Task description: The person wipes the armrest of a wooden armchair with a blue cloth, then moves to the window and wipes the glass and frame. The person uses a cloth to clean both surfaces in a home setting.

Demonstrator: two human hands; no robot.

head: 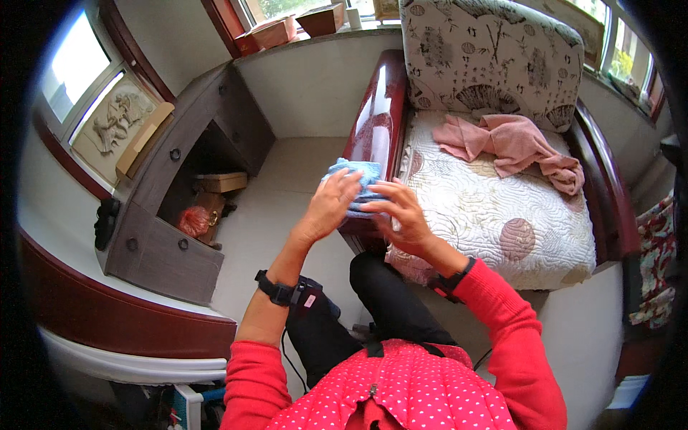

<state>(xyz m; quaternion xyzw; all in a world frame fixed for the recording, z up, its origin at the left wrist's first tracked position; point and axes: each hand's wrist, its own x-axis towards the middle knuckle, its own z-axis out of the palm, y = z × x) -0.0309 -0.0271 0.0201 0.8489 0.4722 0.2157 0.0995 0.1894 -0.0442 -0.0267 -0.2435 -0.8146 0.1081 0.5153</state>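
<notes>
A small stack of folded blue cloths (370,172) rests on the glossy dark red wooden armrest (376,107) of a chair. My left hand (336,199) lies over the left side of the cloths, its fingers slightly blurred. From the right, my right hand (403,215) reaches to the same cloths with its fingers spread over their edge. Whether either hand grips the cloth cannot be told. A crumpled pink towel (518,142) lies on the white quilted seat cover (462,215), right of my hands.
A patterned cushion (494,59) stands against the chair's back. On the left is a dark wooden desk (161,263) with a cardboard box (221,182) and a red plastic bag (194,221) in its opening. Boxes (321,19) stand on the windowsill. A curved dark red headboard-like panel (123,301) runs at lower left.
</notes>
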